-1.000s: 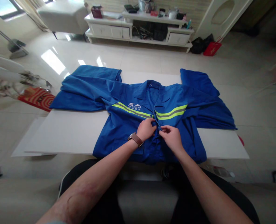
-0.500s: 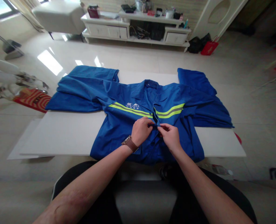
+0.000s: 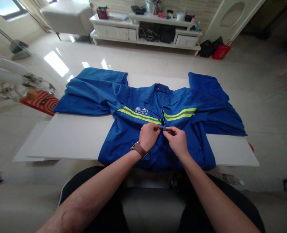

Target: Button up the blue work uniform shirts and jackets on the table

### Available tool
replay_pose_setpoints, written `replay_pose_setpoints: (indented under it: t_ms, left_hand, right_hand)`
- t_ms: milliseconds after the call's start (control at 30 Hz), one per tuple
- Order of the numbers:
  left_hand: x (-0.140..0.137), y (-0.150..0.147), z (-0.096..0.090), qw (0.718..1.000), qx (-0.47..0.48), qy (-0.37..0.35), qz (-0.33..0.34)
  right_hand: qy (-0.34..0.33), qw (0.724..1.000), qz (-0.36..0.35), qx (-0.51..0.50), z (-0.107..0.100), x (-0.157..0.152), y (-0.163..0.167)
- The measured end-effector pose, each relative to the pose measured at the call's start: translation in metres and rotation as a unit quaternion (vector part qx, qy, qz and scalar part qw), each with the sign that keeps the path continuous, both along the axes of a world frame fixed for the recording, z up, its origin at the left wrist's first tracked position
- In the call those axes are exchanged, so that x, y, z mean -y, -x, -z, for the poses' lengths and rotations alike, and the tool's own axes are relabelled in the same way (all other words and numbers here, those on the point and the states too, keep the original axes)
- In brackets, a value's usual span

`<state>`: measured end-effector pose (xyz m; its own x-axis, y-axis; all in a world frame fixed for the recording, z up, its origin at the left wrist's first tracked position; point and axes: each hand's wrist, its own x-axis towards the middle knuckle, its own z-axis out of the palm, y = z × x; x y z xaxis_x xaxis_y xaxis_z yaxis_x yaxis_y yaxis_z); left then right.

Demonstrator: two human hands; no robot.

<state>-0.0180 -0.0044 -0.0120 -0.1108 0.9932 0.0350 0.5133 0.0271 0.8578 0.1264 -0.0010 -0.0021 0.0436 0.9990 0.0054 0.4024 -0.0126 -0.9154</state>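
A blue work jacket (image 3: 133, 129) with yellow-and-grey reflective stripes lies front up on a white table (image 3: 68, 139), its sleeves spread to both sides. Below the chest stripe, my left hand (image 3: 149, 136) pinches one edge of the front opening. Close beside it, my right hand (image 3: 176, 139) grips the other edge, the placket, between thumb and fingers. The fingertips nearly meet at the opening; any button between them is hidden. Above the hands the front gapes a little up to the collar (image 3: 159, 89). A brown-strapped watch (image 3: 138, 149) is on my left wrist.
My legs are under the near table edge. Beyond the table stand a white TV cabinet (image 3: 116, 34) with small items on it and a pale stool (image 3: 67, 16). A red bag (image 3: 221, 51) rests on the floor. At left is a red patterned bag (image 3: 40, 101).
The view has shifted slightly, so the scene sits further right. My hands have drawn a little closer together at the jacket's front opening, still pinching the cloth.
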Motion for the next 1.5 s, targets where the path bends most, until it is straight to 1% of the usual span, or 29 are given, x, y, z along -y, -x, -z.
replay_pose_setpoints:
  t_ms: [133,267,400,500,567,700,767,867,967,1100,1400,1500]
  left_hand:
    - [0.001,0.004,-0.004,0.999,0.038,0.025,-0.011]
    - [-0.001,0.007,0.001,0.992,0.121,0.043,-0.004]
    - [-0.004,0.005,0.007,0.984,0.168,0.065,0.01]
    - [-0.006,0.0,0.009,0.974,0.212,0.083,0.0]
    - [-0.008,-0.003,0.009,0.96,0.258,0.103,-0.015]
    - [-0.008,-0.006,0.005,0.915,0.37,0.158,-0.025]
    - [-0.008,-0.007,0.003,0.897,0.405,0.177,-0.028]
    - [-0.008,-0.007,0.004,0.888,0.418,0.187,-0.042]
    - [-0.009,-0.007,0.006,0.889,0.414,0.186,-0.061]
    - [-0.01,-0.008,0.005,0.887,0.418,0.187,-0.067]
    - [-0.01,-0.008,0.003,0.895,0.402,0.173,-0.084]
    - [-0.011,-0.008,0.001,0.892,0.403,0.18,-0.096]
  right_hand:
    - [-0.036,0.996,-0.037,0.068,-0.003,-0.001,0.004]
    - [-0.088,0.982,-0.096,0.139,0.0,0.004,0.0]
    - [-0.106,0.976,-0.144,0.126,0.005,0.011,-0.011]
    - [-0.099,0.972,-0.17,0.125,0.006,0.011,-0.017]
    - [-0.097,0.968,-0.182,0.141,0.005,0.011,-0.019]
    - [-0.106,0.954,-0.203,0.196,0.002,0.011,-0.018]
    - [-0.109,0.949,-0.205,0.215,0.002,0.012,-0.018]
    - [-0.116,0.95,-0.195,0.215,0.003,0.012,-0.019]
    - [-0.132,0.952,-0.18,0.212,0.003,0.011,-0.02]
    - [-0.144,0.95,-0.162,0.226,0.003,0.011,-0.019]
    - [-0.167,0.944,-0.153,0.241,0.005,0.01,-0.018]
    - [-0.169,0.942,-0.151,0.247,0.003,0.012,-0.016]
